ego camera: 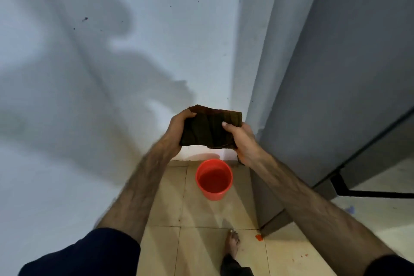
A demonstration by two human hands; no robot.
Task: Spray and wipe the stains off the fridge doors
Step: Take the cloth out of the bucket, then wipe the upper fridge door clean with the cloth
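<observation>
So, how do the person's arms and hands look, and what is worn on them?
Both hands, the left hand and the right hand, are bare: no gloves, rings or watch can be seen. The forearms are uncovered and hairy. Dark navy sleeves end near the elbows, at the bottom corners of the picture.

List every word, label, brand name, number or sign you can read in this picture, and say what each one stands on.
None: no readable text shows anywhere in this view.
The dark cloth, held by the left hand and the right hand, carries no lettering.
The red bucket shows no label.
The grey fridge shows no brand mark, only a red spot.
</observation>
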